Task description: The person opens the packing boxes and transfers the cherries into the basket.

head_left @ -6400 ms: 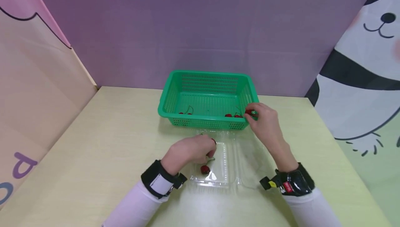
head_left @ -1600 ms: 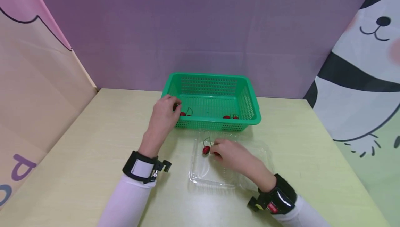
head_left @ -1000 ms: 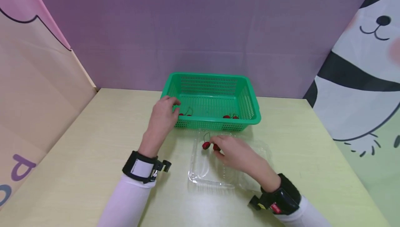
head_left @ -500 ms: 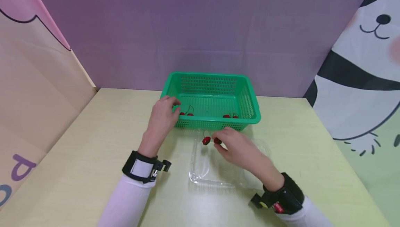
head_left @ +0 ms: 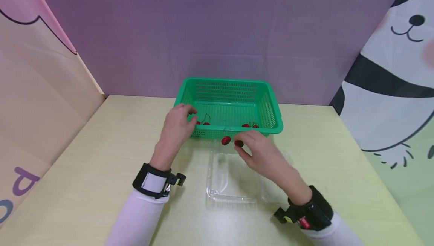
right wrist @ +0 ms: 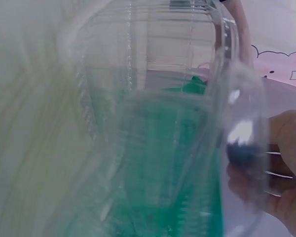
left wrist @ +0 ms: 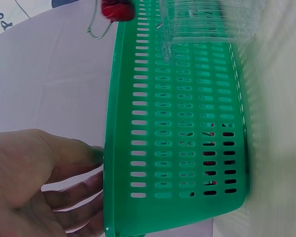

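My right hand [head_left: 261, 152] pinches a dark red cherry [head_left: 239, 143] between thumb and fingers, above the far edge of a clear plastic clamshell box [head_left: 234, 189]. A second cherry [head_left: 226, 140] hangs just left of those fingers; it seems to be joined to the first by a stem. My left hand [head_left: 179, 123] is at the left end of a green basket [head_left: 227, 129], at its rim, with thumb and fingers apart and no fruit visible between them. Inside the basket, cherries [head_left: 206, 123] lie at the front left and more cherries [head_left: 251, 126] at the front right, partly hidden by the near wall.
The basket stands at the back of a pale wooden table [head_left: 129, 136], close to a purple backdrop [head_left: 217, 31]. The clamshell's lid [head_left: 276, 197] lies unfolded to the right, partly under my right forearm. Printed cloth panels flank the table.
My left hand has moved from the box to the basket and let go of a cherry there. My right hand, earlier at the basket, has lifted the cherries from the box towards the basket.
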